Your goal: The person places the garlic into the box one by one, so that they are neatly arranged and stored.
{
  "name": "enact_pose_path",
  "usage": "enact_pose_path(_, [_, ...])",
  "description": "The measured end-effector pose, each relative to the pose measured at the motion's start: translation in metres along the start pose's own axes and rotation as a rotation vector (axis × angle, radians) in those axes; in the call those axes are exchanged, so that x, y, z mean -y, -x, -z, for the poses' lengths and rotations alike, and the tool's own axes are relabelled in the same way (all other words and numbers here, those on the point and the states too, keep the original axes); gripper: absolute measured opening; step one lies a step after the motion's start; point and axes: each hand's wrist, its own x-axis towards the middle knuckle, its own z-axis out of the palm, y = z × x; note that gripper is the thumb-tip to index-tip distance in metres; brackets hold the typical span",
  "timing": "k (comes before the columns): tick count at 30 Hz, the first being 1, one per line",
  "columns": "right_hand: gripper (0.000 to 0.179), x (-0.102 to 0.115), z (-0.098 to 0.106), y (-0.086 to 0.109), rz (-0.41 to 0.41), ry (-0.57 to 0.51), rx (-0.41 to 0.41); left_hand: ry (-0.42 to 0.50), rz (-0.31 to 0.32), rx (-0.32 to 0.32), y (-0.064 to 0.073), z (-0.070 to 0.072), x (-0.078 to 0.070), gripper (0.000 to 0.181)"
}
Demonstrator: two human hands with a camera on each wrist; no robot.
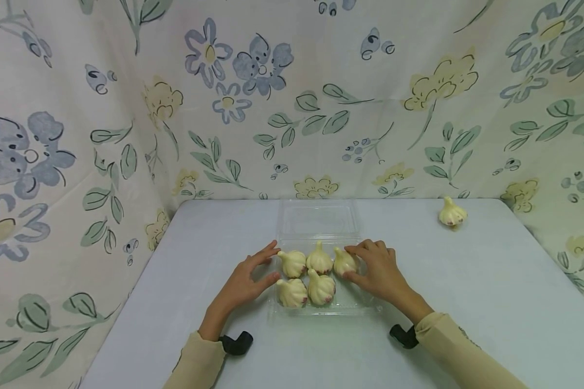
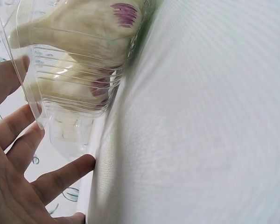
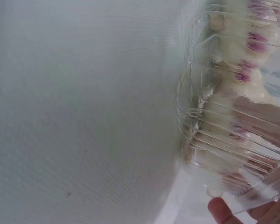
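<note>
A clear plastic clamshell container (image 1: pixel 352 302) lies open on the table with several pale garlic bulbs (image 1: pixel 293 293) in its base. My right hand (image 1: pixel 382 273) reaches over the container's right wall and holds a garlic bulb (image 1: pixel 344 263) at the back right between thumb and fingers. Beside the left wall is my left hand (image 1: pixel 243 281), its fingers spread; in the left wrist view its fingertips (image 2: pixel 22 65) are at the container's rim. Through the ribbed wall in the right wrist view, purple-marked bulb bottoms (image 3: pixel 256 42) show, and part of the right hand is hidden.
The container's transparent lid (image 1: pixel 318 219) lies flat toward the back edge. One more garlic bulb (image 1: pixel 452 212) sits at the table's back right. A white cloth covers the table (image 1: pixel 491 281), and a floral curtain (image 1: pixel 292 108) hangs behind it and at both sides.
</note>
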Motion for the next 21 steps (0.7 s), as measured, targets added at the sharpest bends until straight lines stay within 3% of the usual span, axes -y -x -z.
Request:
enact_pose_path(12, [0.06, 0.001, 0.001, 0.002, -0.014, 0.011, -0.007, 0.008, -0.01, -0.004, 0.001, 0.0, -0.001, 0.059])
enact_pose_path(21, [0.059, -0.005, 0.011, 0.002, -0.057, -0.107, 0.028, 0.002, -0.012, -0.002, 0.0, -0.001, -0.001, 0.058])
